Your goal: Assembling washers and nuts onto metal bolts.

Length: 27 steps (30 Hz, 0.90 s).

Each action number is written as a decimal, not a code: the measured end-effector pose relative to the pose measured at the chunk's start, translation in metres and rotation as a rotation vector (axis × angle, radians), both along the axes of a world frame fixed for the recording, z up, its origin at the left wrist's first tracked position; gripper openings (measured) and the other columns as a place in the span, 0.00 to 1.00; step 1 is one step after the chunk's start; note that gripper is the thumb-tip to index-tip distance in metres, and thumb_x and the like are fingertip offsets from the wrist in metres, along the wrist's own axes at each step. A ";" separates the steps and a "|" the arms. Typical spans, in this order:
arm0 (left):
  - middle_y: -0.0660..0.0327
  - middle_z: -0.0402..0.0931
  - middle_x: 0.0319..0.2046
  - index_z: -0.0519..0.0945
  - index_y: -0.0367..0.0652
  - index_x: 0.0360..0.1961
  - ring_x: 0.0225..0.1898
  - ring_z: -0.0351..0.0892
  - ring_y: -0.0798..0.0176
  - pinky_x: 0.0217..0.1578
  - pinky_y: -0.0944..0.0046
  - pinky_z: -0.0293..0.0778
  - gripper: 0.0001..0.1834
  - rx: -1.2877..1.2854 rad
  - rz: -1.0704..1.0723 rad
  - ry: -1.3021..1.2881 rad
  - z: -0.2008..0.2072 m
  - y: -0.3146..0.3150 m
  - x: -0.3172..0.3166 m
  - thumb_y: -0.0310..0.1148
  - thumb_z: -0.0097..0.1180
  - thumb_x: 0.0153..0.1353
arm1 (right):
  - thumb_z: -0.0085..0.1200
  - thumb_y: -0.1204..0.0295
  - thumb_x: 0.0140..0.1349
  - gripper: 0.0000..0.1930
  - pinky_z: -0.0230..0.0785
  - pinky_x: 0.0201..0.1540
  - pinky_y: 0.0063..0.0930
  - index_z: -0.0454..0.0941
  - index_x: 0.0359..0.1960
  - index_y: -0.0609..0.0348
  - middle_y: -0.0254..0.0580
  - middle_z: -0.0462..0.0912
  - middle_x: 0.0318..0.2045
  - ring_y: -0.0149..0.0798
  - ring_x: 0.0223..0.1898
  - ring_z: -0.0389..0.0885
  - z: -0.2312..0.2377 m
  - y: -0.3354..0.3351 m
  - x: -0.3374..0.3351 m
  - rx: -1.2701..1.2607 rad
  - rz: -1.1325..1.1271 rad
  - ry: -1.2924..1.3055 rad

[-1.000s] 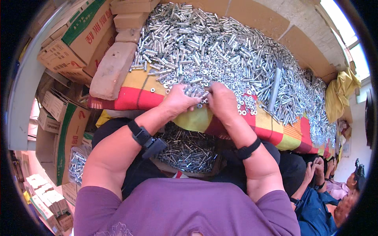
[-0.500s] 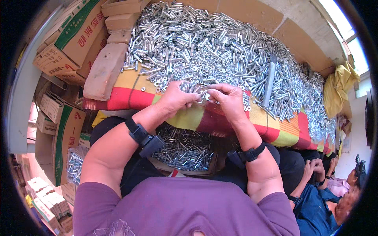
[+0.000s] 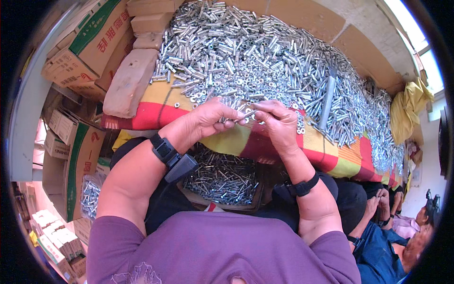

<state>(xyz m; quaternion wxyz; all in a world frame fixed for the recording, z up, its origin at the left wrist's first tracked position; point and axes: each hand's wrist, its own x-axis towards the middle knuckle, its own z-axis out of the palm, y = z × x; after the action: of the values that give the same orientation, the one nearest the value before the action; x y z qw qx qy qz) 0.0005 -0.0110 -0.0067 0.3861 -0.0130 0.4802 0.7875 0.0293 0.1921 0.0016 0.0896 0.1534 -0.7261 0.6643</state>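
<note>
Above the front edge of a checked cloth [image 3: 265, 142], my two hands meet. My left hand [image 3: 218, 117] is closed with its thumb on top, holding a silver metal bolt [image 3: 248, 114] that points to the right. Other shiny metal pieces show by its fingers, partly hidden. The fingertips of my right hand [image 3: 278, 122] pinch the bolt's other end. Just beyond my hands lie loose nuts and washers [image 3: 265, 92], with a broad heap of metal sleeves [image 3: 227, 47] behind them.
A heap of bolts [image 3: 347, 118] and a flat metal bar [image 3: 327, 102] lie to the right. Below the cloth stands a box of bolts [image 3: 227, 182]. Cartons [image 3: 80, 61] and a brick [image 3: 130, 83] flank the left. Co-workers [image 3: 378, 251] sit at the right.
My hands stay together over the cloth edge, shifted slightly, and the bolt between them now shows more plainly. The whole view has moved a little to the right.
</note>
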 end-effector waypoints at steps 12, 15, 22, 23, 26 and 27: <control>0.67 0.77 0.20 0.80 0.41 0.28 0.17 0.69 0.77 0.15 0.75 0.62 0.07 -0.355 0.111 0.577 0.011 0.009 0.002 0.28 0.65 0.49 | 0.51 0.62 0.65 0.16 0.70 0.37 0.21 0.79 0.35 0.66 0.38 0.80 0.30 0.28 0.32 0.78 -0.005 -0.016 -0.023 0.068 -0.068 -0.236; 0.69 0.76 0.20 0.80 0.43 0.29 0.18 0.70 0.77 0.19 0.75 0.66 0.09 -0.391 0.013 0.804 0.010 0.016 0.010 0.30 0.67 0.47 | 0.33 0.52 0.71 0.31 0.64 0.58 0.36 0.67 0.52 0.76 0.54 0.75 0.47 0.45 0.51 0.75 0.002 -0.018 -0.028 -0.331 0.029 -0.301; 0.68 0.75 0.20 0.79 0.42 0.29 0.15 0.66 0.76 0.14 0.75 0.60 0.07 -0.348 0.384 0.322 0.009 -0.005 0.000 0.29 0.65 0.50 | 0.36 0.61 0.72 0.25 0.53 0.67 0.38 0.65 0.54 0.77 0.57 0.70 0.55 0.47 0.60 0.67 0.023 -0.043 0.021 -0.646 0.124 -0.191; 0.68 0.75 0.20 0.79 0.42 0.29 0.15 0.66 0.76 0.14 0.75 0.60 0.07 -0.340 0.378 0.324 0.014 -0.009 0.000 0.29 0.65 0.50 | 0.36 0.61 0.72 0.25 0.53 0.67 0.38 0.65 0.54 0.77 0.57 0.70 0.55 0.47 0.60 0.67 0.021 -0.035 0.019 -0.640 0.117 -0.188; 0.65 0.78 0.23 0.80 0.41 0.30 0.16 0.67 0.76 0.13 0.77 0.55 0.07 -0.459 -0.128 0.365 0.021 -0.022 0.007 0.29 0.64 0.50 | 0.52 0.81 0.58 0.07 0.73 0.41 0.34 0.80 0.38 0.61 0.43 0.80 0.36 0.41 0.39 0.80 0.022 -0.016 0.007 0.418 -0.098 0.177; 0.65 0.78 0.23 0.80 0.41 0.30 0.16 0.67 0.76 0.13 0.77 0.55 0.07 -0.457 -0.132 0.366 0.016 -0.019 0.012 0.29 0.64 0.50 | 0.52 0.81 0.58 0.07 0.73 0.41 0.34 0.80 0.38 0.61 0.43 0.80 0.36 0.41 0.39 0.80 0.020 -0.012 0.000 0.420 -0.103 0.176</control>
<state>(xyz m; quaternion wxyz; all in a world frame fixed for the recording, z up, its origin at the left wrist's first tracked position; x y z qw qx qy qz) 0.0127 -0.0302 0.0092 0.3306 0.0740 0.7064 0.6215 0.0296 0.1805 0.0215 0.1523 0.1890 -0.8445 0.4774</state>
